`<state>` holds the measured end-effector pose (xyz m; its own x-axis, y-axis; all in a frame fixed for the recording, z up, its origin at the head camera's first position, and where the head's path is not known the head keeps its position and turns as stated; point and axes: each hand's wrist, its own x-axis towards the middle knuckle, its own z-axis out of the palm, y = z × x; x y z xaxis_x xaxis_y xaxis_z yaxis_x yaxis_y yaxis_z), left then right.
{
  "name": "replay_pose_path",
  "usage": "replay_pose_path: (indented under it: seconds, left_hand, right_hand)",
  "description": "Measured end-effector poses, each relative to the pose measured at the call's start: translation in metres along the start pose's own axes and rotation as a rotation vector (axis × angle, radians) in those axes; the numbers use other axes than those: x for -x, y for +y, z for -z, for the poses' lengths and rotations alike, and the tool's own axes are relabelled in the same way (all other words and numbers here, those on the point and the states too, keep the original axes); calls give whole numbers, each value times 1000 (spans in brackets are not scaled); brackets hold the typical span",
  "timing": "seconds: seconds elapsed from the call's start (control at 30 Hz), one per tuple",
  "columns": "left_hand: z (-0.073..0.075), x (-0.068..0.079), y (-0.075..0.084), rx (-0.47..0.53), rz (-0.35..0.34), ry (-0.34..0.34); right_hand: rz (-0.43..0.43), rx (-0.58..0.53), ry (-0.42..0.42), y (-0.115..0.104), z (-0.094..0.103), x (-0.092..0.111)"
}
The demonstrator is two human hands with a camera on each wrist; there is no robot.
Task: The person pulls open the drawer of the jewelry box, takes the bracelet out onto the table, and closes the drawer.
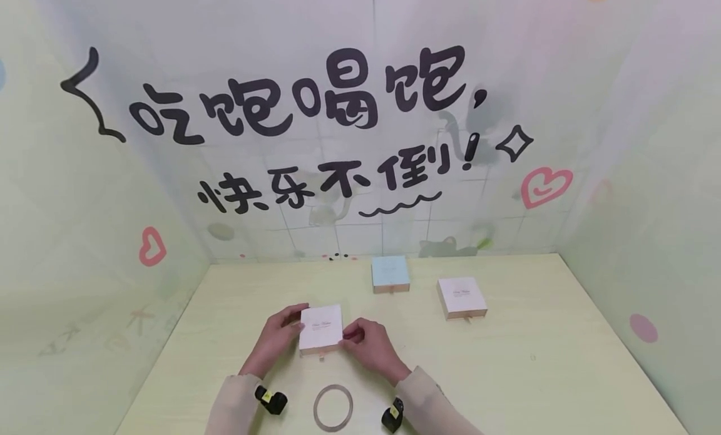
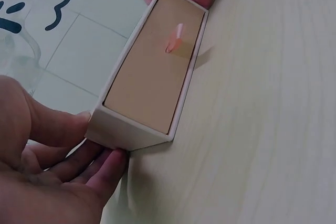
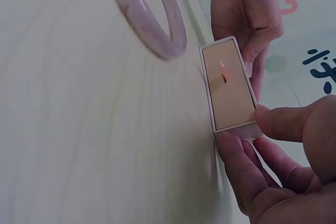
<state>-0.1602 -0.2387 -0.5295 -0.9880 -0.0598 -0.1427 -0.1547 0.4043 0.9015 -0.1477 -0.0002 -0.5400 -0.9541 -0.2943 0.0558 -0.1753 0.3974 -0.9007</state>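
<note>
Pale wooden tabletop (image 1: 552, 366): white box (image 1: 321, 332) between left fingers (image 2: 107, 174) and right fingers (image 3: 239, 156), pinched by both at opposite sides.

The back wall (image 1: 270, 22) says, big and black, “吃饱喝饱,” and under that “快乐不倒!” I can't make out the tiny print on the near white drawer box (image 1: 322, 328), rear white drawer box (image 1: 462, 296) or blue drawer box (image 1: 390, 272).

The white box (image 1: 321, 325), lower centre of the head view, has a tan front (image 2: 149, 80) and pink tab (image 2: 176, 38); pale blue box (image 1: 390, 270), centre; greyish-lilac ring (image 1: 316, 408), bottom; wood-grained yellow table (image 1: 535, 360).
</note>
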Motion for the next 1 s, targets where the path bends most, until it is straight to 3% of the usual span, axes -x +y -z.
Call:
replay_pose_path:
  seconds: [0.27, 1.0]
  left_hand:
    - [10, -6, 1, -44, -16, -63]
    - [9, -9, 3, -39, -38, -74]
  right_hand:
    - [-43, -43, 0, -5, -8, 5]
    - [-21, -62, -40, -5, -6, 5]
